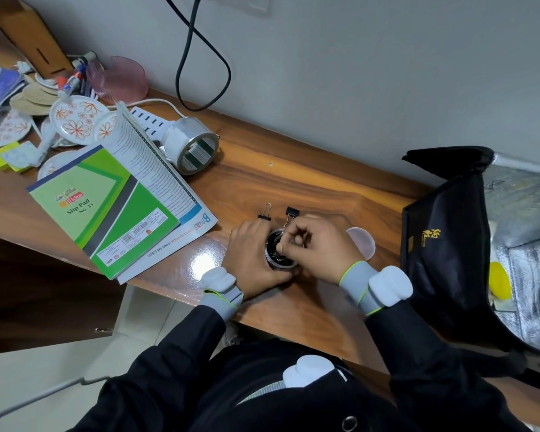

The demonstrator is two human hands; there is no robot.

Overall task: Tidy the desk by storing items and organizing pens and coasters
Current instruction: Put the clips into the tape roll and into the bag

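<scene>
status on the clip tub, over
Left hand grips clip tub. Right hand pinches binder clip at its mouth. Two loose clips behind, lid off beside.

The round container (pixel 281 261) is largely covered: the left hand (pixel 250 260) wraps its near side and the right hand (pixel 318 247) overlaps its rim, so its dark contents cannot be identified. Whether the right hand's curled fingertips pinch anything cannot be determined. The translucent lid (pixel 363 244) is partly hidden behind the right hand. The black bag (pixel 443 244) is cut off by the right edge, and the yellow object (pixel 499 280) inside it is unidentifiable. The cable (pixel 200 57) and the wooden box (pixel 25 35) run off the top edge.
</scene>
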